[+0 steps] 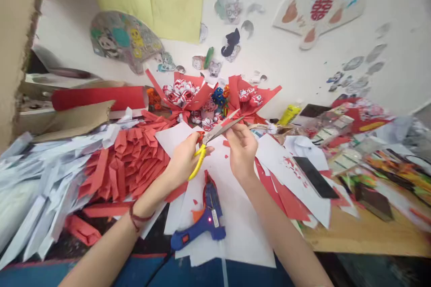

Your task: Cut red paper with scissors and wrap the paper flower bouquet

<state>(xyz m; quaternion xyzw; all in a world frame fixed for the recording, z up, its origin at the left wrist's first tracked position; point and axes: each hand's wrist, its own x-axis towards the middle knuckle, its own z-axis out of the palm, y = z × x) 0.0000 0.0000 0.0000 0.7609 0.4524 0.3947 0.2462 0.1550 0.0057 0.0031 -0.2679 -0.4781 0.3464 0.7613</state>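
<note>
My left hand (185,159) is closed around scissors with yellow handles (198,161). Their metal blades (220,129) point up and to the right, parted a little, and a bit of red shows between them. Close to the blade tips, my right hand (243,150) has its fingers pinched together; whatever they hold is too small to make out. Below both hands a blue hot glue gun (205,224) with a lit red light lies on white paper sheets (242,228). Small red paper scraps (195,202) are scattered on the sheets.
Folded red paper pieces (123,166) are heaped at left, beside folded white ones (60,188). Red-wrapped bouquets (183,94) stand against the wall. A black phone-like slab (314,177) lies at right on paper, near clutter. The glue gun's cord (158,269) runs toward the front edge.
</note>
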